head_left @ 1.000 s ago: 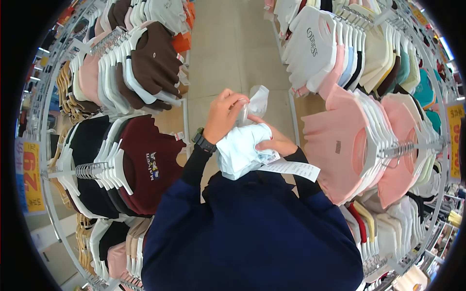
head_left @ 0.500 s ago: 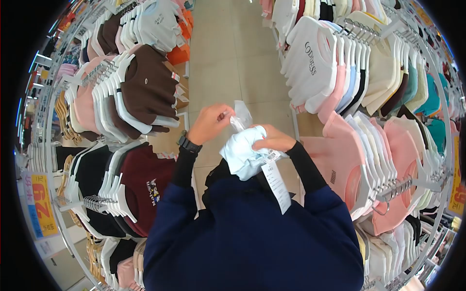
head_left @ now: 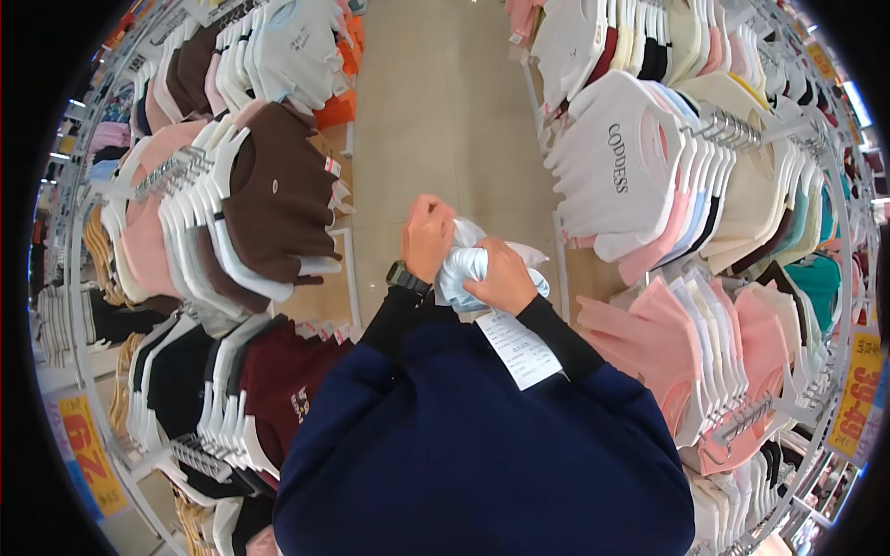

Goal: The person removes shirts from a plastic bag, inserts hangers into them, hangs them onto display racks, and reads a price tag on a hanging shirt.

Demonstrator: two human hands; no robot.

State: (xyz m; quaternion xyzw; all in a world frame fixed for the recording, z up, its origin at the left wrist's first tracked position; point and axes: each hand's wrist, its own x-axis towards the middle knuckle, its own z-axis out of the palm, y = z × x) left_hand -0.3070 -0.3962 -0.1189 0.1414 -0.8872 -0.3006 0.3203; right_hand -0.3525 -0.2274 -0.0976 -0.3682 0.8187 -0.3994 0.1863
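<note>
A light blue folded garment (head_left: 456, 275) is bunched up in front of my chest. My right hand (head_left: 505, 281) is closed around it, thumb across the top. At its far side shows a crumpled, translucent plastic bag (head_left: 466, 232). My left hand (head_left: 428, 237), fingers curled in, grips the bag's edge, just left of the garment; its fingertips are partly hidden. A long white printed tag (head_left: 521, 350) hangs below my right hand, against my dark sleeve. A black watch (head_left: 408, 278) is on my left wrist.
Clothes racks line both sides of a tiled aisle (head_left: 422, 120). On the left hang a brown top (head_left: 278, 199) and a maroon top (head_left: 287, 380). A white "GODDESS" shirt (head_left: 612, 157) and pink tops (head_left: 649, 352) hang on the right. Price signs (head_left: 88, 454) stand at the edges.
My left hand has moved right and closer to my right hand, its fingers now curled tighter. The garment is more compact and turned, and the tag has swung. My view has shifted slightly.
</note>
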